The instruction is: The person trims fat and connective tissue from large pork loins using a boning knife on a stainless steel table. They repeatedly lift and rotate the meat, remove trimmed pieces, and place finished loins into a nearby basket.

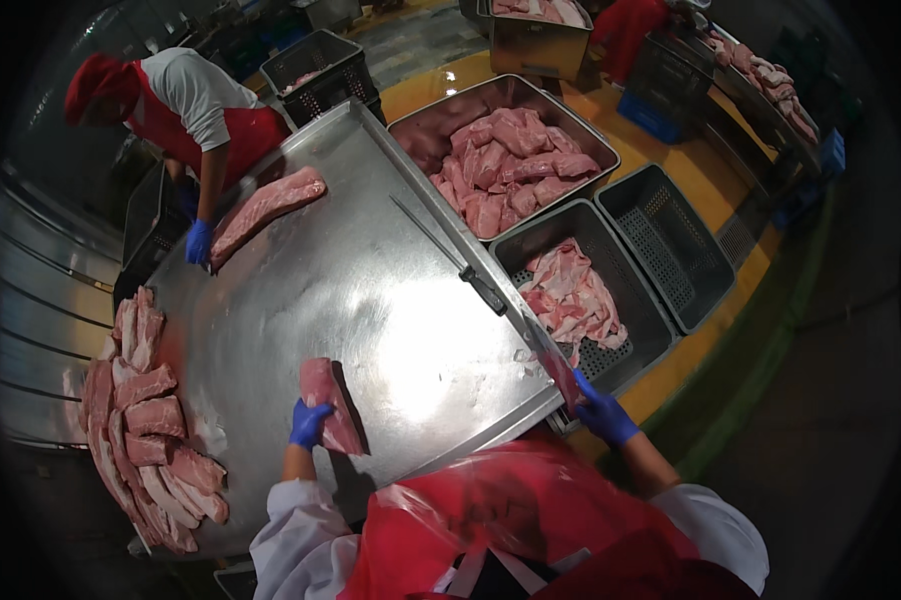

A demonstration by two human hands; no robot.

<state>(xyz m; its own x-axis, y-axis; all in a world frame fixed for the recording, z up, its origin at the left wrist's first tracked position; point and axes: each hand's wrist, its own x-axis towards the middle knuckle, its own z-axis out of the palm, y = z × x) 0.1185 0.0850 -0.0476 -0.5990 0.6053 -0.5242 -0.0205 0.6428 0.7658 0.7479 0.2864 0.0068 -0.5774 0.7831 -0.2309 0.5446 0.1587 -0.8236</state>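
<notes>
My left hand (pixel 310 424), in a blue glove, is closed on a piece of pink meat (pixel 332 405) at the near side of the steel table (pixel 270 300). Over the table's right edge, my right hand (pixel 600 412), also gloved in blue, grips a darker strip of meat (pixel 557 376). Just beyond that edge, pale fatty trimmings (pixel 573 295) lie in a grey perforated crate (pixel 625 365). A long thin tool with a black handle (pixel 483 290) rests along the right side of the tabletop; whether it is a knife or a sharpening steel is unclear.
Across the table a co-worker (pixel 195 110) in a red apron handles a long loin (pixel 268 212). Many meat strips (pixel 155 430) are piled at the left edge. A steel tub of meat pieces (pixel 510 165) and another grey crate (pixel 665 240) stand on the right.
</notes>
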